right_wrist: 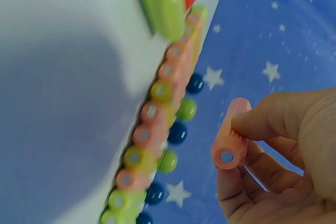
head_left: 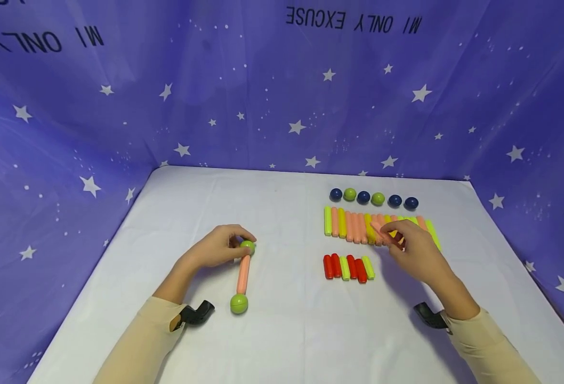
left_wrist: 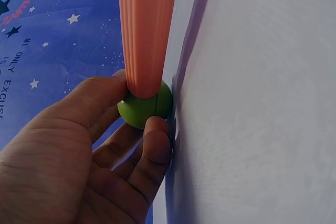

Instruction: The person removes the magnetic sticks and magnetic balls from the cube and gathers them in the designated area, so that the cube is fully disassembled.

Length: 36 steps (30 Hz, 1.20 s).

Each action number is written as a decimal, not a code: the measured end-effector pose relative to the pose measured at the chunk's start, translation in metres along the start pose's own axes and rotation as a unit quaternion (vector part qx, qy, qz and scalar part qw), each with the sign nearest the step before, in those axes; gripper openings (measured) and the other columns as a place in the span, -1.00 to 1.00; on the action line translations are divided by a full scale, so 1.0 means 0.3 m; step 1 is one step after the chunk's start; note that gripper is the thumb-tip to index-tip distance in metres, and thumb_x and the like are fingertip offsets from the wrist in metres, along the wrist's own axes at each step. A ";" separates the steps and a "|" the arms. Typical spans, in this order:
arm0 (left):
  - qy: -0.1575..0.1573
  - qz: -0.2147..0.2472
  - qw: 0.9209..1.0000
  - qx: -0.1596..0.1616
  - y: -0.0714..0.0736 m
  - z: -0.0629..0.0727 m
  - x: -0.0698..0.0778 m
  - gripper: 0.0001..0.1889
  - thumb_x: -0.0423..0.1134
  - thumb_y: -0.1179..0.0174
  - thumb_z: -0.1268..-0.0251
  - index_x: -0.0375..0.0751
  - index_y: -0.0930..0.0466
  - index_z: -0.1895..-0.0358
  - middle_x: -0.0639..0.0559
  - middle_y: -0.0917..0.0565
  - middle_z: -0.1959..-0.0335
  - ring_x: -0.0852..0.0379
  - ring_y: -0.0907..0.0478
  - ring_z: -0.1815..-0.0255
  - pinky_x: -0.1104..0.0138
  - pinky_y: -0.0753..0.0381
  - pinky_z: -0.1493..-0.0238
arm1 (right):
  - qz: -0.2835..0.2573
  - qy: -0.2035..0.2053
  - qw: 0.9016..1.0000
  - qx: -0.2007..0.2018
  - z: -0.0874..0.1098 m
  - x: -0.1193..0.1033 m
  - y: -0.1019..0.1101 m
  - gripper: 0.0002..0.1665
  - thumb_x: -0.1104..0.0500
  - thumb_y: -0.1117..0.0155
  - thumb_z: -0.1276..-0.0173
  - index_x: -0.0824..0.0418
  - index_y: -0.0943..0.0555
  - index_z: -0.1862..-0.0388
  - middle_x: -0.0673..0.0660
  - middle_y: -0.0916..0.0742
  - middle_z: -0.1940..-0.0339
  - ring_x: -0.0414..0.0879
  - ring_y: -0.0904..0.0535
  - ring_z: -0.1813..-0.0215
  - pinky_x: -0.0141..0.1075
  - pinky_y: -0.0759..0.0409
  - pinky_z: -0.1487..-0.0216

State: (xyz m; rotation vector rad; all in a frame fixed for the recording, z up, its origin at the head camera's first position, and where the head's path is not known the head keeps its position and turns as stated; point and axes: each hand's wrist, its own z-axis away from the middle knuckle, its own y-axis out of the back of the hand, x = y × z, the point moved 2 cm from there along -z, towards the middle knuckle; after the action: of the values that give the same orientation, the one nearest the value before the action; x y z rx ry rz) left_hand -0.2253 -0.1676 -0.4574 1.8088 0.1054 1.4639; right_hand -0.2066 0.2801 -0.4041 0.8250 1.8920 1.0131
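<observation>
On the left of the white table, my left hand [head_left: 220, 247] grips a green ball [left_wrist: 137, 109] between thumb and fingers. This ball sits at the far end of a ridged salmon-pink stick [head_left: 243, 274]. At the stick's near end is a second green ball [head_left: 239, 303]. Over on the right, my right hand [head_left: 417, 249] pinches another salmon-pink stick [right_wrist: 224, 141] between thumb and fingers. That stick is raised above the long row of sticks, and its end facing the right wrist camera has a round pale-blue spot.
The long row holds salmon-pink, yellow and yellow-green sticks [head_left: 335, 222]. Behind it runs a line of dark blue and green balls [head_left: 363, 197]. Shorter red and yellow-green sticks [head_left: 352, 266] lie nearer me. A blue star-patterned cloth [head_left: 263, 106] hangs around the table's back and sides.
</observation>
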 end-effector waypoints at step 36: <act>0.008 0.012 1.000 0.001 -0.012 -0.001 0.006 -0.69 -0.33 -0.28 -0.30 -0.29 -0.61 -0.10 -0.12 -0.59 0.23 0.07 -0.51 0.54 0.31 -0.52 0.52 | 0.045 -0.231 0.970 -0.055 0.043 0.454 0.112 -0.57 0.23 -0.22 -0.31 0.44 -0.48 -0.08 0.44 -0.60 0.07 0.30 -0.54 0.10 0.07 -0.53 0.24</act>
State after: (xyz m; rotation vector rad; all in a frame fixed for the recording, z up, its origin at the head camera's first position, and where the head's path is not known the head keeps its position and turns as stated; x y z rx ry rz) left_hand -0.2234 -0.1641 -0.4581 1.8061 0.0943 1.4954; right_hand -0.2514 0.4116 -0.4271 0.9909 1.4024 0.8784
